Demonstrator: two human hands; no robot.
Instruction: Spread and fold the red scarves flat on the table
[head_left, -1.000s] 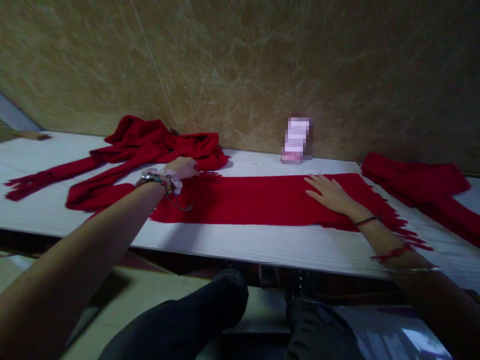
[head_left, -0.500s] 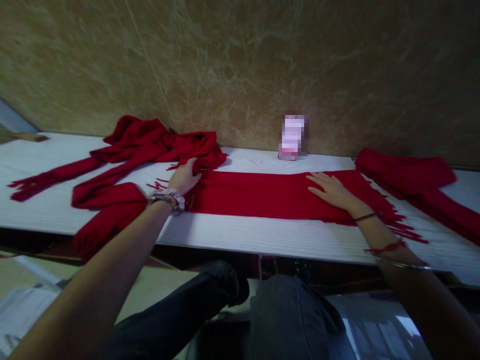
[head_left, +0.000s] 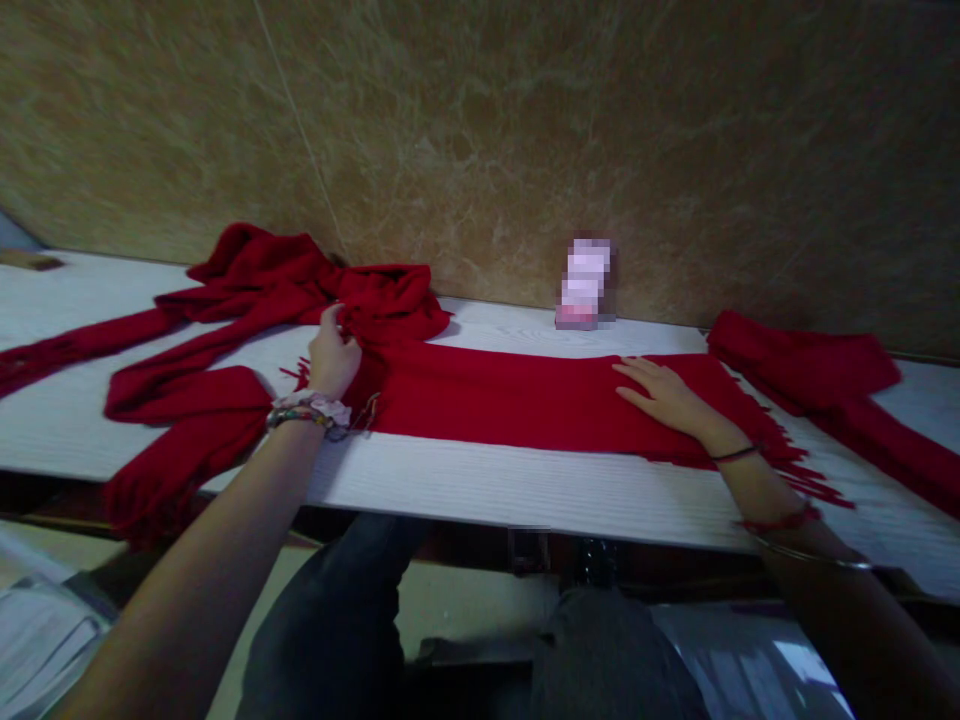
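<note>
A red fringed scarf (head_left: 495,400) lies stretched flat across the white tabletop, its right-hand fringe spread out. My right hand (head_left: 667,398) rests palm down near the scarf's right end, its fingers extended. At the other end, my left hand (head_left: 335,355) has its fingers curled and pinches cloth at the scarf's far left corner. Just beyond that hand, a heap of crumpled red scarves (head_left: 262,270) sits against the wall, with loose ends trailing left and toward the front edge. The left fingertips are partly hidden in the red cloth.
Another folded red scarf (head_left: 806,365) lies to the right. A blurred-out pinkish phone-like object (head_left: 585,285) leans on the marbled wall (head_left: 465,130) at the back. The white table (head_left: 465,475) ends just in front of my knees. A small brown block (head_left: 30,260) is at far left.
My left hand has moved left, and its fingers have closed on the scarf's cloth. My right hand stays flat in place on the scarf. The view has shifted slightly.
</note>
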